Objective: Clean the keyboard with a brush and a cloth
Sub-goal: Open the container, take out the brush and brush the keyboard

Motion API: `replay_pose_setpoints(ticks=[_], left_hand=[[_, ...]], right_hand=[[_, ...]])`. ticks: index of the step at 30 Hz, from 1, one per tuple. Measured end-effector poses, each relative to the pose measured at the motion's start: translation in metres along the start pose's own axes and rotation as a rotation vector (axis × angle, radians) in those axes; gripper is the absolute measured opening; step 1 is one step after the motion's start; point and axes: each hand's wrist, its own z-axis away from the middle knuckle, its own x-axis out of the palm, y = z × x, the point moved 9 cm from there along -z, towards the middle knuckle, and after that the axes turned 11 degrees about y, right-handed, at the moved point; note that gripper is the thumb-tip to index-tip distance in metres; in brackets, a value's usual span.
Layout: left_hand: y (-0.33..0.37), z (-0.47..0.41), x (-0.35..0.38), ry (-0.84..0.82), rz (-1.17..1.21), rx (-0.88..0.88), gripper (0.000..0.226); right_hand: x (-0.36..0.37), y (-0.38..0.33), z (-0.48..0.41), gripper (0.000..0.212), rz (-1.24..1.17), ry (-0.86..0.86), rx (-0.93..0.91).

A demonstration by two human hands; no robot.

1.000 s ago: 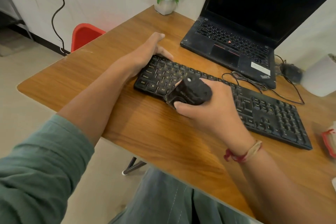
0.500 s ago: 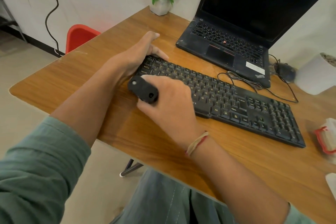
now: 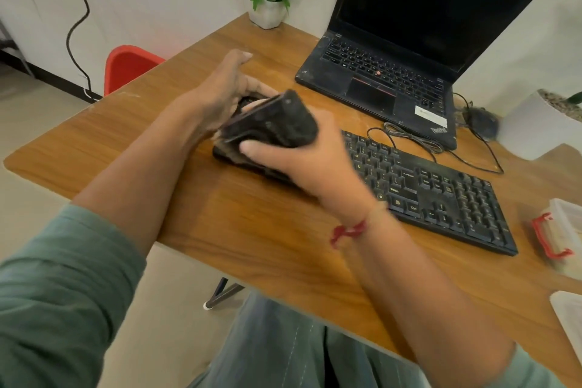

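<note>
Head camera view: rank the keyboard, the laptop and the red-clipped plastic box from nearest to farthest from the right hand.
1. Keyboard: under the right hand, which grips the brush.
2. Laptop: behind, toward the wall.
3. Red-clipped plastic box: far right, past the keyboard's end.

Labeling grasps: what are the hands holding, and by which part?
Right hand grips the black brush around its body, thumb on the near side. Left hand holds nothing; it presses on the left end of the keyboard.
</note>
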Motion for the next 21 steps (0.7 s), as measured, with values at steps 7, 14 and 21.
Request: replay_pose_setpoints(ticks=[7, 14, 21], left_hand=[[-0.004, 0.006, 0.007, -0.017, -0.002, -0.014, 0.073], [0.003, 0.002, 0.003, 0.065, 0.135, 0.09, 0.065], [-0.006, -0.004, -0.019, 0.086, 0.37, 0.005, 0.066]], right_hand=[[-0.1, 0.014, 0.005, 0.043, 0.494, -0.063, 0.047], [-0.161, 0.035, 0.032, 0.028, 0.308, 0.167, 0.161], [-0.109, 0.021, 0.023, 0.034, 0.202, -0.034, 0.013]])
